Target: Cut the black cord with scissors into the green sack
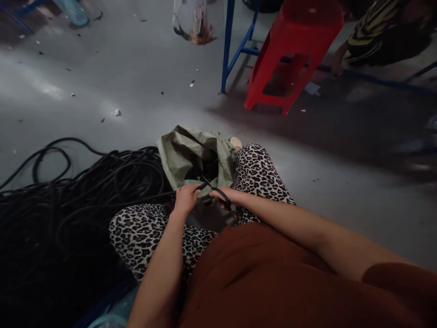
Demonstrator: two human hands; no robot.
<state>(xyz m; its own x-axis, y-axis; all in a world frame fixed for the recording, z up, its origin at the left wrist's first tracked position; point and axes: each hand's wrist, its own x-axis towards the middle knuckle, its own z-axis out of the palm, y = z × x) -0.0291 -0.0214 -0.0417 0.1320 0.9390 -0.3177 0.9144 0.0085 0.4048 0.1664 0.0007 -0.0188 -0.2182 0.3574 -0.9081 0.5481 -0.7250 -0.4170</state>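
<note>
I sit on the floor with my knees in leopard-print trousers (259,175). My left hand (185,198) is closed around a black cable (143,197) that runs in from the pile at my left. My right hand (228,197) is closed on black-handled scissors (215,190), whose blades point toward the left hand. Both hands meet just in front of an open grey-green woven sack (191,150) with dark pieces inside it.
A big tangle of black cable (61,200) covers the floor on my left. A red plastic stool (293,50) and a blue metal frame (227,45) stand ahead. Another person (378,36) crouches at the far right. A plastic bag (193,20) lies at the top.
</note>
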